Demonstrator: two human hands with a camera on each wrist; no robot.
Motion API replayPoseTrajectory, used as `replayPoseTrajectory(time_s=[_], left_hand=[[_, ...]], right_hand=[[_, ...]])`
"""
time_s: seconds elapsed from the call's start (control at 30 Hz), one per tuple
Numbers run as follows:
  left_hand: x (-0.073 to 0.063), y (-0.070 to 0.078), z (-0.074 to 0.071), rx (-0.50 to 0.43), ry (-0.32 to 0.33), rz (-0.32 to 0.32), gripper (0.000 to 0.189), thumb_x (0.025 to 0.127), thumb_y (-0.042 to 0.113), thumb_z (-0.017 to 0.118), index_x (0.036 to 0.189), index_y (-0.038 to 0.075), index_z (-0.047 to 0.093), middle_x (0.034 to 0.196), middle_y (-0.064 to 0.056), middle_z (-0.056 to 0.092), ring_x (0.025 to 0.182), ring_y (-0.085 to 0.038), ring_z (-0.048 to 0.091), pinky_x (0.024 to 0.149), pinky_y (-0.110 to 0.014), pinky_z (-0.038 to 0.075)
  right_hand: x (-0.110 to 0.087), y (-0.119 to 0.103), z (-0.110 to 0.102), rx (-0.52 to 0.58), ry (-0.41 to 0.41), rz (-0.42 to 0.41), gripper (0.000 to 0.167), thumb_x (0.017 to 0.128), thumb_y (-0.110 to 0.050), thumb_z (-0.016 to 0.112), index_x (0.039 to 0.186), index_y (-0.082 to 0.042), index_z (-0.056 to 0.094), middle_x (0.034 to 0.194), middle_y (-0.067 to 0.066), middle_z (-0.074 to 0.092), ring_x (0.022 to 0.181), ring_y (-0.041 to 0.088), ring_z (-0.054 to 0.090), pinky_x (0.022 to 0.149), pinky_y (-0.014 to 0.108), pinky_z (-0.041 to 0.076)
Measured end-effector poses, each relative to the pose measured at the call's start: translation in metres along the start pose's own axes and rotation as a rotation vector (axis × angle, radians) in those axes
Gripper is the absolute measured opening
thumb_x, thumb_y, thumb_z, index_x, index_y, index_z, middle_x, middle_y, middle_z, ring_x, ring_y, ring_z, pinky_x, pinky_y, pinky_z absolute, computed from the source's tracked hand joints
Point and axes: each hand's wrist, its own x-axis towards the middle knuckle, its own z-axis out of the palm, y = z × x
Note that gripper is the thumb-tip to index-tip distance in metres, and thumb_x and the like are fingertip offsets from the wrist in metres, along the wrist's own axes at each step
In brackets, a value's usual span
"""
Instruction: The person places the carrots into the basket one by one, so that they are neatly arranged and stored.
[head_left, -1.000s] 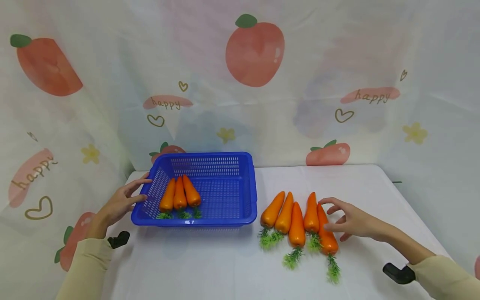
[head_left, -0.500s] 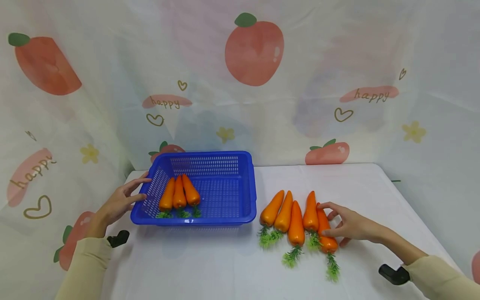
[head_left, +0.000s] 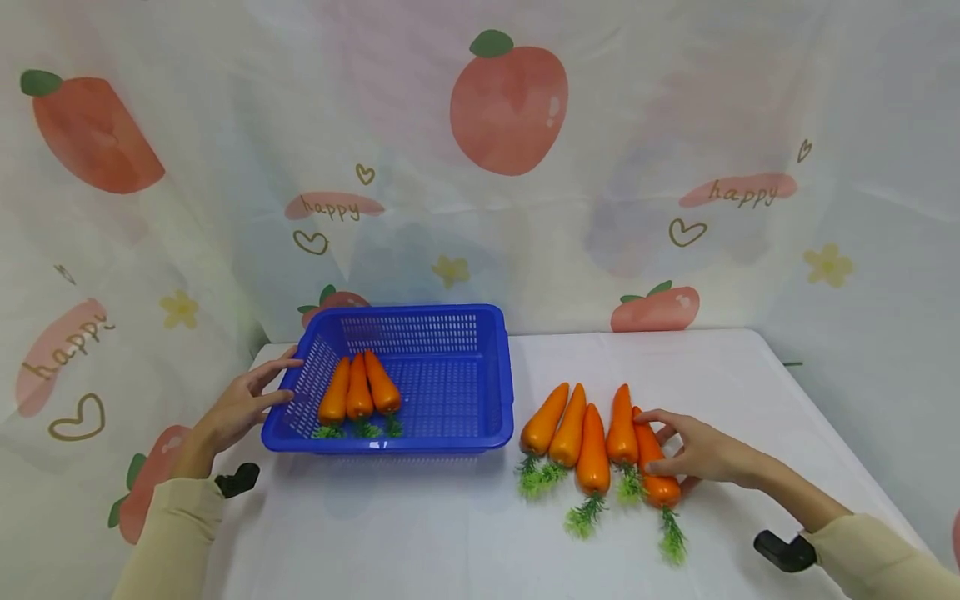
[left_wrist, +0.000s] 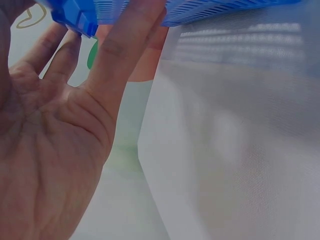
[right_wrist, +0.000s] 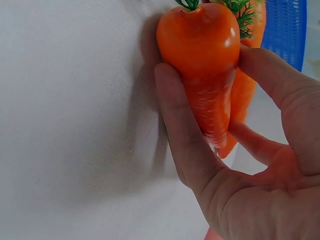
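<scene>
My right hand [head_left: 697, 450] pinches the rightmost orange carrot [head_left: 662, 493] between thumb and fingers. In the right wrist view this carrot [right_wrist: 200, 42] has its thick leafy end pointing away from the palm, with fingers along both sides. Another carrot [right_wrist: 243, 95] shows just behind it. At the left, the fairly straight fingers and thumb of my left hand [head_left: 236, 408] touch the side rim of a blue plastic basket [head_left: 450, 442]. From the left wrist, the fingers reach up to the basket's edge [left_wrist: 75, 17]. Three carrots [head_left: 358, 392] with green tops lie inside the basket, on its left side.
Several more carrots [head_left: 592, 454] lie in a loose row on the white-covered table [head_left: 420, 533], between the basket and my right hand. Behind the table hangs a white cloth [head_left: 570, 242] printed with fruit, and it also runs along both sides.
My right hand has moved slightly left and down, closing its fingers and thumb on the rightmost carrot. That carrot's leafy end has shifted a little to the right. The left hand and basket stay put.
</scene>
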Motion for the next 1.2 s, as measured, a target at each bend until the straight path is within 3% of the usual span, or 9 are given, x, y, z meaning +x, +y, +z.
replayPoseTrajectory(time_s=[0.6, 0.93, 1.2], left_hand=[[-0.001, -0.002, -0.001, -0.006, 0.003, 0.001, 0.059, 0.103, 0.019, 0.062, 0.156, 0.009, 0.039, 0.174, -0.005, 0.006, 0.149, -0.054, 0.019, 0.092, -0.055, 0.057], [0.001, -0.002, -0.001, 0.013, 0.013, -0.002, 0.058, 0.103, 0.02, 0.063, 0.156, 0.01, 0.041, 0.173, -0.004, 0.007, 0.149, -0.054, 0.021, 0.091, -0.055, 0.058], [0.0, 0.0, 0.0, 0.024, 0.01, 0.002, 0.058, 0.103, 0.021, 0.063, 0.156, 0.01, 0.041, 0.173, -0.005, 0.007, 0.149, -0.054, 0.02, 0.092, -0.056, 0.057]], right_hand=[[0.001, 0.0, 0.001, -0.068, 0.03, -0.03, 0.078, 0.089, -0.018, 0.081, 0.152, 0.0, 0.039, 0.12, 0.025, 0.053, 0.073, 0.026, 0.063, 0.063, 0.043, 0.062], [-0.002, -0.001, -0.02, -0.117, -0.032, -0.077, 0.076, 0.089, -0.017, 0.081, 0.151, 0.001, 0.041, 0.121, 0.024, 0.051, 0.075, 0.028, 0.062, 0.061, 0.04, 0.062], [-0.005, -0.015, -0.039, -0.146, -0.046, -0.082, 0.076, 0.089, -0.015, 0.08, 0.152, 0.0, 0.04, 0.126, 0.027, 0.049, 0.076, 0.028, 0.064, 0.061, 0.04, 0.062]])
